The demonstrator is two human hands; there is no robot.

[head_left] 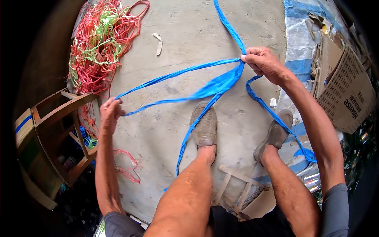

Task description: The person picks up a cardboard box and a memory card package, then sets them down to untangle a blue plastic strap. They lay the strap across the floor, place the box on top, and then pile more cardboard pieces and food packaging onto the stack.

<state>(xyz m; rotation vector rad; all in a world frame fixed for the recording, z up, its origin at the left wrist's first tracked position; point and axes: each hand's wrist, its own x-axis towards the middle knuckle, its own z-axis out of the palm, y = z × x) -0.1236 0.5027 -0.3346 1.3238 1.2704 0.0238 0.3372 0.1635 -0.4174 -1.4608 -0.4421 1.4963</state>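
A long blue plastic strip [221, 81] stretches between my two hands above the concrete floor. My right hand [263, 63] pinches it where several lengths come together. My left hand [111, 110], at the left, is closed on a loop of the same strip. The upper length between the hands runs taut; the lower one widens into a flat, slightly blurred piece near the right hand. One length goes up past the top edge. Others hang from the right hand, passing in front of my left shoe [204, 122] and past my right shoe [276, 132].
Tangled red and green plastic strips [98, 47] are heaped at upper left. Below them lies a wooden chair [67, 106]. To the right are a Hisense cardboard piece [347, 91] and a blue-and-white tarp [298, 43]. A small wooden stool [223, 187] is between my legs.
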